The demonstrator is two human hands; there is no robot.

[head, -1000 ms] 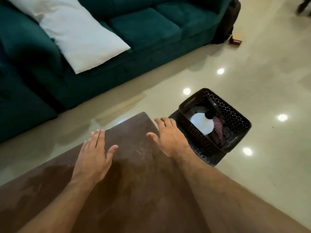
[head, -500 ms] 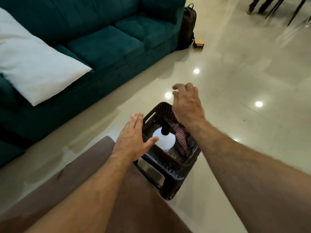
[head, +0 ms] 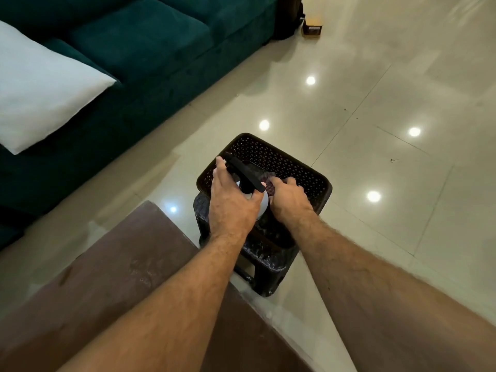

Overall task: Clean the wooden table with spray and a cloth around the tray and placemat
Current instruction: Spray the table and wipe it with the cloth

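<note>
A black perforated basket (head: 281, 157) stands on a dark stool beside the corner of the brown wooden table (head: 112, 277). Inside it are a white spray bottle (head: 264, 205) with a black trigger head and a dark red patterned cloth (head: 268, 185). My left hand (head: 232, 205) is wrapped around the bottle's neck, under the trigger head. Just to its right, my right hand (head: 288, 201) has its fingers closed on the cloth inside the basket. Most of the bottle and cloth are hidden by my hands. No tray or placemat is in view.
A dark green sofa (head: 150, 49) with a white pillow (head: 40, 87) runs along the upper left. Glossy beige floor tiles surround the stool. A dark bag (head: 288, 17) and a small box (head: 312, 24) sit on the floor at the sofa's far end.
Both hands left the tabletop and dropped into the basket. The left hand closed around the spray bottle and the right closed on the cloth. The view swung right toward the basket.
</note>
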